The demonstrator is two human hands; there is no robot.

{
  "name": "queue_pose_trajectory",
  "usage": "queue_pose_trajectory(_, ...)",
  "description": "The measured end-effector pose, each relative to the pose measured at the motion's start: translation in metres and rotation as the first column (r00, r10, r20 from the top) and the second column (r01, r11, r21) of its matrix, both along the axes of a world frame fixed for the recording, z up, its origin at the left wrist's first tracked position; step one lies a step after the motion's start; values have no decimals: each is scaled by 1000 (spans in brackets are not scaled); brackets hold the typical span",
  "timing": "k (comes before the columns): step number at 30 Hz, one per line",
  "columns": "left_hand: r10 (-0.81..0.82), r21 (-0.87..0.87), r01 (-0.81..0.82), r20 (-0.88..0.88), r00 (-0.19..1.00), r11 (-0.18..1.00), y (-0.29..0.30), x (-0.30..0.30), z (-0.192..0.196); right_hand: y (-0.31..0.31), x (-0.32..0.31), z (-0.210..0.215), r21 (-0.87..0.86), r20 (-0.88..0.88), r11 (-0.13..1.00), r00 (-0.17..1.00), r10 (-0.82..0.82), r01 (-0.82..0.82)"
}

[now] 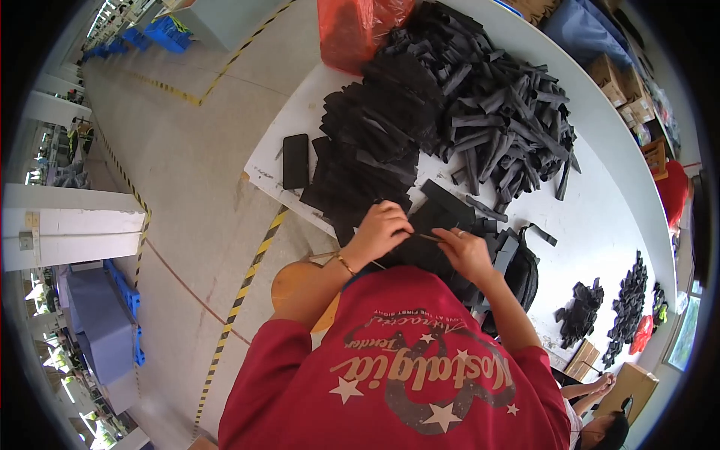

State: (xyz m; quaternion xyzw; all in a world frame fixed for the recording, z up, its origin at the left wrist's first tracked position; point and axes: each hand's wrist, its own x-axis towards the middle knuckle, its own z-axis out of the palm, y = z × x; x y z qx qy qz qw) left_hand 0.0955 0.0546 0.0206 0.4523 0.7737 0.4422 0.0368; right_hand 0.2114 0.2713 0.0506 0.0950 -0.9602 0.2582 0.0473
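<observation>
My left hand (384, 227) is closed in a pinch at the near edge of the table, and its fingertips hide what they grip. My right hand (463, 253) is closed on a thin stick-like tool (427, 237), whose far end reaches toward the left fingertips. Flat black fabric pieces (442, 214) lie below and just beyond both hands. Farther off, a stack of black fabric pieces (375, 127) stands beside a heap of folded dark strips (502, 120).
A black phone (295, 161) lies at the left of the white table (604, 202). A red plastic bag (352, 34) is at the back. At my left stands a round stool (296, 289). A black bag (523, 279) sits by my right arm. Another person's hands (600, 385) show lower right.
</observation>
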Motion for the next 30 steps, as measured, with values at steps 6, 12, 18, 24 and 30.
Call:
queue_pose_trajectory(6, 617, 403, -661, 253, 745, 633, -2, 10, 37, -27, 3, -35, -638, 495, 640, 865, -84, 427)
queue_pose_trajectory(12, -590, 363, -834, 805, 57, 415, 19, 27, -26, -69, -10, -19, -622, 299, 709, 938, -176, 332)
queue_pose_trajectory(18, -590, 334, -879, 804, 77, 341, 30, 29, -3, -85, -4, -18, -464, 11, 845, 956, -294, 266)
queue_pose_trajectory(24, -606, 386, -858, 788, 114, 340, 29, 31, 6, -82, 6, -19, -453, -32, 864, 964, -263, 221)
queue_pose_trajectory(30, -433, 281, -894, 894, 112, 350, 28, 20, 26, -74, 20, -22, -481, 1, 860, 980, -198, 174)
